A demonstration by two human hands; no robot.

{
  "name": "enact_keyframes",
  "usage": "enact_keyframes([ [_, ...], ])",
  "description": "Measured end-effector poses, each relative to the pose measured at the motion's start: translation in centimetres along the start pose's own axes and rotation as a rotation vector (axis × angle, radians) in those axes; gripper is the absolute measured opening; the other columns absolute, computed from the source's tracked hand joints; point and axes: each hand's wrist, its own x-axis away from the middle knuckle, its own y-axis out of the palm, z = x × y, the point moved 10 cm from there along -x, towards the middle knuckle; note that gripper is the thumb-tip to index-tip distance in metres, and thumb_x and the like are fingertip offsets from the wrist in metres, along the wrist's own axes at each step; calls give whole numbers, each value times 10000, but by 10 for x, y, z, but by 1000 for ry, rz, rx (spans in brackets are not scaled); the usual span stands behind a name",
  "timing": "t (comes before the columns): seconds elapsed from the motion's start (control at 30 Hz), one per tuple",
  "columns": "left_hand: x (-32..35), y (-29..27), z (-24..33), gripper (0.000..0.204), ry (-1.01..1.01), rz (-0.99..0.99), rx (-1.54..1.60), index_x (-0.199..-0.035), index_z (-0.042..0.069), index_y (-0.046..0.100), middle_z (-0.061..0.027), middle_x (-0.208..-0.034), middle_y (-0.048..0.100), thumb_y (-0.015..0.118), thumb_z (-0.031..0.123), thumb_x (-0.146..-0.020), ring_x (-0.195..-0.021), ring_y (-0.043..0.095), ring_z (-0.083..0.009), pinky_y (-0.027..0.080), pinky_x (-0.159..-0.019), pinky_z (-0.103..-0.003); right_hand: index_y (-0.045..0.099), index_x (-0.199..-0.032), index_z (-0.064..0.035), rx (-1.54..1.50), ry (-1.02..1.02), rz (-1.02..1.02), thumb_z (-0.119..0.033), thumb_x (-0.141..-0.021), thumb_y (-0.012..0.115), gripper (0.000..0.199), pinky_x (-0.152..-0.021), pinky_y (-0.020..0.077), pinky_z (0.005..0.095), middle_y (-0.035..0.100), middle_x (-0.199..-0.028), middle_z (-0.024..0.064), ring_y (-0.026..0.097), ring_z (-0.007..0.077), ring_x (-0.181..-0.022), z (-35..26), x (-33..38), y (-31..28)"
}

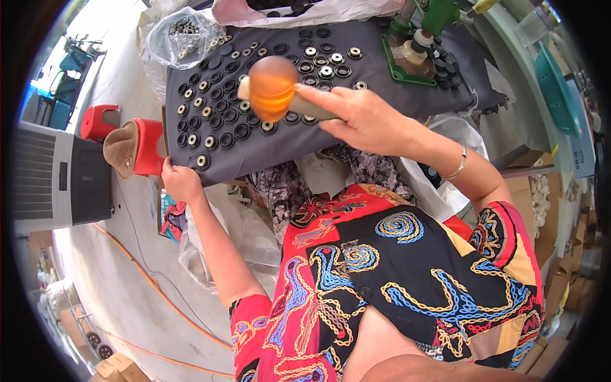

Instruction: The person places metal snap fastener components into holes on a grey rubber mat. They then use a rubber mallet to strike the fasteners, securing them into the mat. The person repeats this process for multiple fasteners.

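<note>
My right hand [369, 121] is closed round the handle of a mallet with an orange, see-through head [272, 92]. The mallet is held over the table [235, 164], which is covered with dark grey cloth; its head is slightly blurred. Beneath and around it lie several black rings [242, 131], some with a silvery metal piece [203, 160] set in the middle. At the table's near left corner, my left hand [182, 183] grips the cloth-covered edge, its fingers partly hidden.
A green hand press [410, 60] stands at the table's far right, black discs [445, 69] beside it. A clear bag of small metal parts [184, 39] sits far left. Red stools [149, 148], one bearing a tan cap [121, 149], and a grey air cooler [57, 178] stand left. An orange hose [149, 277] crosses the floor.
</note>
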Motion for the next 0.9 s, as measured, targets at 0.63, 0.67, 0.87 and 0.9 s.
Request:
enact_keyframes([
  [0.63, 3, 1, -1, 338, -3, -7, 32, -1120, 50, 642, -154, -1094, 656, 443, 96, -852, -999, 614, -330, 465, -850, -415, 404, -1413, -53, -196, 334, 208, 8, -831, 595, 616, -945, 438, 274, 577, -1291, 92, 560, 138, -1105, 68, 34, -85],
  [0.67, 3, 2, -3, 340, -4, -9, 34, -1125, 50, 641, -153, -1104, 655, 442, 99, -855, -1007, 614, -328, 465, -856, -412, 405, -1413, -53, -153, 330, 206, 8, -829, 595, 617, -942, 442, 283, 579, -1288, 99, 569, 152, -1098, 71, 43, -87],
  [0.87, -1, 5, -1, 351, 10, -34, 2, -1139, 47, 638, -156, -1116, 654, 433, 108, -861, -1014, 616, -330, 470, -858, -416, 382, -1433, -109, 126, 358, 120, -25, -816, 603, 661, -815, 479, 381, 633, -1025, 181, 623, 303, -910, 100, 78, -65],
  [0.9, -1, 5, 0, 351, 16, -35, -7, -1140, 47, 638, -155, -1114, 655, 433, 109, -861, -1011, 618, -330, 471, -857, -417, 373, -1439, -118, 177, 422, 74, -35, -815, 606, 672, -801, 478, 392, 630, -981, 193, 620, 323, -894, 107, 81, -58],
])
